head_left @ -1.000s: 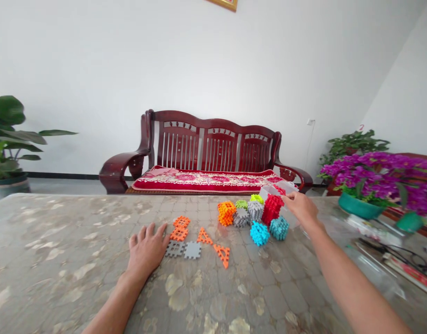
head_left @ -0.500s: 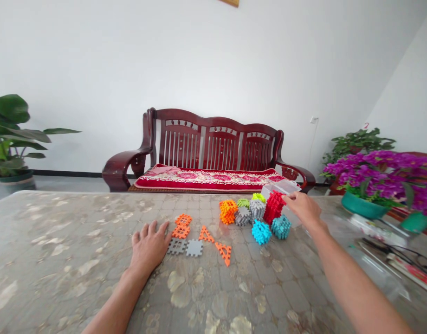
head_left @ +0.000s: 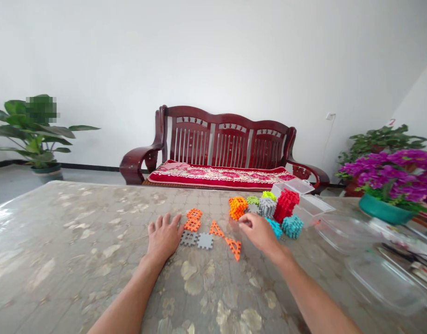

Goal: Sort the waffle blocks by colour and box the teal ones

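Observation:
My left hand lies flat on the table, fingers spread, its edge against a grey square window tile. Beside that tile is a plain grey tile. Two orange square tiles lie just above them, and two orange triangular pieces are to the right. Fingers pinched together, my right hand hovers by the stack of orange tiles; what it holds, if anything, I cannot make out. Behind it stand grey tiles, a tall red stack and blue stacks, one partly hidden by the hand.
Open clear plastic boxes stand behind the stacks, and clear lids lie at the right. A teal pot of purple flowers is at the far right. A wooden bench stands beyond the table.
My right hand has moved left and nearer from the red stack to beside the orange stack. My left hand stays by the grey tile. The view has turned slightly left.

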A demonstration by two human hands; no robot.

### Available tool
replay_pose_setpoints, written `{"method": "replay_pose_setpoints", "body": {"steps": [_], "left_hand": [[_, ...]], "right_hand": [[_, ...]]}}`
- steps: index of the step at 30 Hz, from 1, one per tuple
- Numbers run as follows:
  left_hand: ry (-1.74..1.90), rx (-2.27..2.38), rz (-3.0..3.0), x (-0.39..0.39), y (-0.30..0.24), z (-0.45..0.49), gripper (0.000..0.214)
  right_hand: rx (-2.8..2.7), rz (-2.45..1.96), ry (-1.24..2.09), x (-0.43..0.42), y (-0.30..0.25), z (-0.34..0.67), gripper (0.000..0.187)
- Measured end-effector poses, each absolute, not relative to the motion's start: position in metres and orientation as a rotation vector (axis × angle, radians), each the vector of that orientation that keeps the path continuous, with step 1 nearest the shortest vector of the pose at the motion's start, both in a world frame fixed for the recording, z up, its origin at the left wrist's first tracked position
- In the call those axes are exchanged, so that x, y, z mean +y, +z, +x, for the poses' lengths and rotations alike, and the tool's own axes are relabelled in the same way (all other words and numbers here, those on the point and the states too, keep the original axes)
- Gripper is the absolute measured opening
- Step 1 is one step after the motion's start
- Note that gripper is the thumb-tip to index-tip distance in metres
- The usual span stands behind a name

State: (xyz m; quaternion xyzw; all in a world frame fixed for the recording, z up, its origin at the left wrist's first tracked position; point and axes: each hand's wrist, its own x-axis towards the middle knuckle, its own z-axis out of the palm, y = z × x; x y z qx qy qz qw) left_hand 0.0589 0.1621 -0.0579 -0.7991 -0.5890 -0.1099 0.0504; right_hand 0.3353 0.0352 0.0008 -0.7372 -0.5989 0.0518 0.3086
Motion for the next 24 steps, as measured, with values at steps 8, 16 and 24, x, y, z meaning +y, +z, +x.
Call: {"method": "replay_pose_setpoints", "body": {"steps": [8, 16, 24], "left_hand": [[-0.370, -1.795, -2.441, 0.159, -0.056, 0.059, 0.047], [-0.389, -1.803, -2.441, 0.158, -0.057, 0.060, 0.047], [-0.389, -1.776, -2.436, 0.160, -0.059, 0.059, 0.046]], "right_hand": [[-1.955, -1.908, 0.190, 0.052, -0.014, 0.265, 0.028], [-2.080, -1.962, 0.185, 0.061, -0.024, 0.248, 0.038], [-2.117, -1.832, 0.131, 0.055, -0.029, 0.254, 0.034]]}}
